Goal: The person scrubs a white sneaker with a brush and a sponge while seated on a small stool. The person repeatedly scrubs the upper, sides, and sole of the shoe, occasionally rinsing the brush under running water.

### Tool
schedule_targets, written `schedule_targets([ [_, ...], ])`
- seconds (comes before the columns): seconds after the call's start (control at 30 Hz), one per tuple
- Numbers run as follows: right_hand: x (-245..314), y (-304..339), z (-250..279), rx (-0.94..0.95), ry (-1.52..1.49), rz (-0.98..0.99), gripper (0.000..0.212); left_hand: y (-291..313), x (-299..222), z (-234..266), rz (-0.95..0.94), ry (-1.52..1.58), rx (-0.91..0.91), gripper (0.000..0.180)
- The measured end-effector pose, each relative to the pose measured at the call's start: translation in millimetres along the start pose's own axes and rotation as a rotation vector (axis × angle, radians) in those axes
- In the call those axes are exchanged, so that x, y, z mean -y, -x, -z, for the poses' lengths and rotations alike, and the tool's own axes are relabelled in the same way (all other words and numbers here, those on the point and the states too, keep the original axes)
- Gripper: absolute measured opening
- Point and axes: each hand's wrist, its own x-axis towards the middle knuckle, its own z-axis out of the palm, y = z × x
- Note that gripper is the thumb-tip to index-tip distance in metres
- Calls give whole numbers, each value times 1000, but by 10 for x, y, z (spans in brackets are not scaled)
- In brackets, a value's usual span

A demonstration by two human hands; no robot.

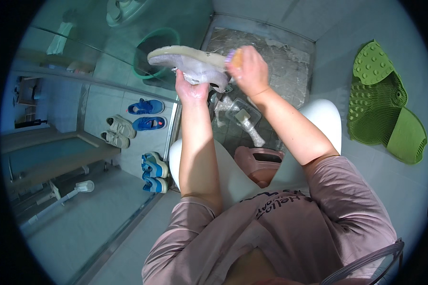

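Note:
My left hand (191, 90) holds a pale, wet sneaker (190, 61) from below, sole side up and toe pointing left. My right hand (249, 71) presses a small brush with an orange and purple body (235, 58) against the shoe's heel end. Both hands are raised above a wet shower floor (280, 66). Below them lie a clear plastic box with a bar of soap (243, 114) and a crumpled clear wrapper (254, 135).
A pink plastic container (261, 164) stands between my knees. A green basin (152, 52) sits behind the glass panel. Blue and beige shoes (138, 118) line the tiled floor at left. A green bumpy mat (380, 104) lies at right.

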Motion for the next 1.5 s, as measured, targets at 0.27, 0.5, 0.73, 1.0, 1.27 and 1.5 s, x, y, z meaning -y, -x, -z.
schedule_targets([
  [0.27,-3,23,-249,214,106,164,54,-110,172,65,73,-74,-37,46],
  [0.5,-650,149,-28,388,364,-27,56,-15,244,25,44,-147,-124,49],
  [0.73,-822,-165,407,119,-307,-668,56,44,186,-38,-129,-247,62,48],
  [1.0,-411,-477,474,68,-1321,-1105,48,-56,239,254,2,-365,0,50],
  [1.27,-506,-522,444,-71,-1197,-975,46,137,274,62,111,-300,33,57],
  [1.5,-31,-320,360,207,-238,-213,58,53,429,233,64,-494,31,65],
])
